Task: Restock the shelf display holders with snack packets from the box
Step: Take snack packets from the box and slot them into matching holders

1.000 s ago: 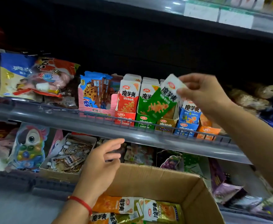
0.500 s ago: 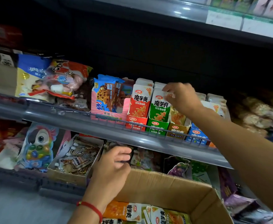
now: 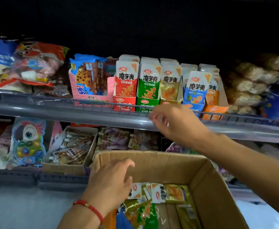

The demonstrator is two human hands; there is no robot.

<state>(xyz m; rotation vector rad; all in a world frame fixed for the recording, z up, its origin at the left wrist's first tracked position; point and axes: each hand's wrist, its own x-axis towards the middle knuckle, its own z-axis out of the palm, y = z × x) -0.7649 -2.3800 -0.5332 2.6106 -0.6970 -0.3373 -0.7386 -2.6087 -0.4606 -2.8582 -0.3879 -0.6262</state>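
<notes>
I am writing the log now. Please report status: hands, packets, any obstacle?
Right hand empty, in front of shelf rail. Left hand open over box, touching packets. Holders look full. Nothing in the way.

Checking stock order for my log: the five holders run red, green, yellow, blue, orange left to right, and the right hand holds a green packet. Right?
Holder order is correct, but the head view shows the right hand holding nothing; a green packet stands in the green holder.
</notes>
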